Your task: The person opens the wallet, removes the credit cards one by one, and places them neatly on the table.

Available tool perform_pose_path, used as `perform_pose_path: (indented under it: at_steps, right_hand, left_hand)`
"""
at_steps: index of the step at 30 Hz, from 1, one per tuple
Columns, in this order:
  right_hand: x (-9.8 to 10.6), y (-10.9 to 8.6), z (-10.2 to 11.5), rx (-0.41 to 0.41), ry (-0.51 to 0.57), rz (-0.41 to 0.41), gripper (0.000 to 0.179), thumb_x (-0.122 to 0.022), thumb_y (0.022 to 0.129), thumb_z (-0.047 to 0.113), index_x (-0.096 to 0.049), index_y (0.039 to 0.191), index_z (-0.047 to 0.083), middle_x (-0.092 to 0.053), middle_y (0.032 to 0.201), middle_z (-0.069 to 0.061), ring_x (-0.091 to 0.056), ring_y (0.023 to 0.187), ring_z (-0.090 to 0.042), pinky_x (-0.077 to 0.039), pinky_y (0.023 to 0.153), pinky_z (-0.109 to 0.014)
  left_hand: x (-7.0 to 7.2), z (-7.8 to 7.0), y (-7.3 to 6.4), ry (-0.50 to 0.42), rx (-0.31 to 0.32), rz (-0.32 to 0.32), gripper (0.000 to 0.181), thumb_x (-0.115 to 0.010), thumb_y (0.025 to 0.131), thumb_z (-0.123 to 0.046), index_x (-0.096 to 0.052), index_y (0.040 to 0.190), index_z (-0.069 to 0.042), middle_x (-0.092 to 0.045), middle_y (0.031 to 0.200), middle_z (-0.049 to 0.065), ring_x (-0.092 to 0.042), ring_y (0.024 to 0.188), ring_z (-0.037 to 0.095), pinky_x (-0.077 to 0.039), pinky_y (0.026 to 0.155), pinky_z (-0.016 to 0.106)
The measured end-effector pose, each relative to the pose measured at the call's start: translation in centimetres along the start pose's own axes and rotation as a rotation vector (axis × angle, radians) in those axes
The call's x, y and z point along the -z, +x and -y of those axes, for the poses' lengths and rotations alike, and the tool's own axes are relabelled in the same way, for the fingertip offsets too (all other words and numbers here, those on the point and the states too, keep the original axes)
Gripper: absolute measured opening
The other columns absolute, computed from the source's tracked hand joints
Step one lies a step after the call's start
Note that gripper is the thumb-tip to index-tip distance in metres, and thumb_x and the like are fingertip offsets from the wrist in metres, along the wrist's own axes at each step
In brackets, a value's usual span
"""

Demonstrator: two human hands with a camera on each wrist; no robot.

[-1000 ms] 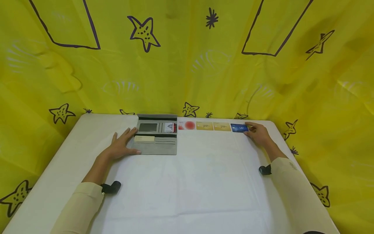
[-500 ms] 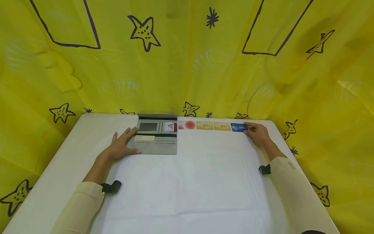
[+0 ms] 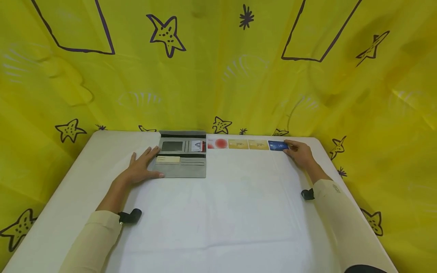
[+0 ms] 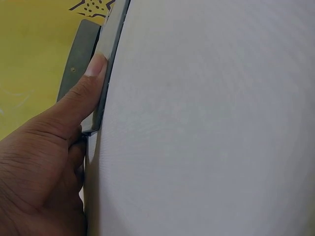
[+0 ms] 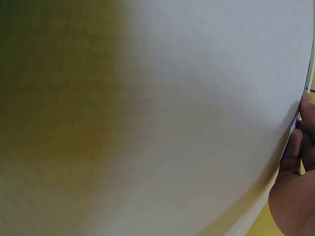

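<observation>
An unfolded grey wallet (image 3: 184,172) lies near the table's back edge in the head view, with cards in some of its slots. My left hand (image 3: 139,170) spreads along its left side, thumb on the lower corner and fingertips at the upper part; the left wrist view shows the thumb (image 4: 81,98) lying on the wallet. To the wallet's right runs a row of cards: a red and white card (image 3: 217,143), a gold card (image 3: 238,144), a second gold card (image 3: 258,145) and a blue card (image 3: 277,145). My right hand (image 3: 300,153) pinches the blue card's right end between thumb and forefinger.
A white cloth covers the table (image 3: 211,216). Behind it hangs a yellow curtain (image 3: 205,83) with starfish drawings, close to the back edge. Black wrist cameras sit on both cuffs, including the left camera (image 3: 131,216).
The head view has tipped slightly, so the scene sits a little higher. Both hands, the wallet and the cards otherwise keep their places.
</observation>
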State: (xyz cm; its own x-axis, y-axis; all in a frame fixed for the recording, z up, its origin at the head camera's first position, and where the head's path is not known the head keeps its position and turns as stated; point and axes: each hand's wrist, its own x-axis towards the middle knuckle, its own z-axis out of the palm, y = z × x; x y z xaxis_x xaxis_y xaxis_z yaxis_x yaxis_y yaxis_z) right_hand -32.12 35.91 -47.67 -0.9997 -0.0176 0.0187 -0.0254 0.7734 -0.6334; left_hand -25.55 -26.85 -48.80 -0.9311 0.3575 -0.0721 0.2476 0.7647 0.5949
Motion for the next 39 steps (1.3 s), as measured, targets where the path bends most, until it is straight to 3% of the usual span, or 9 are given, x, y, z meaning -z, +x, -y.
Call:
perform_pose_path:
  at_steps: [39]
  right_hand:
    - [-0.13, -0.2, -0.35, 0.041, -0.053, -0.026, 0.054, -0.067, 0.105, 0.015, -0.049, 0.155, 0.003, -0.059, 0.135, -0.038, -0.058, 0.123, -0.052, -0.044, 0.107, -0.064]
  left_hand:
    - [-0.02, -0.16, -0.04, -0.017, 0.008, -0.002, 0.108, -0.085, 0.088, -0.043, -0.022, 0.167, -0.004, -0.016, 0.172, 0.023, -0.003, 0.159, 0.044, 0.019, 0.119, 0.065]
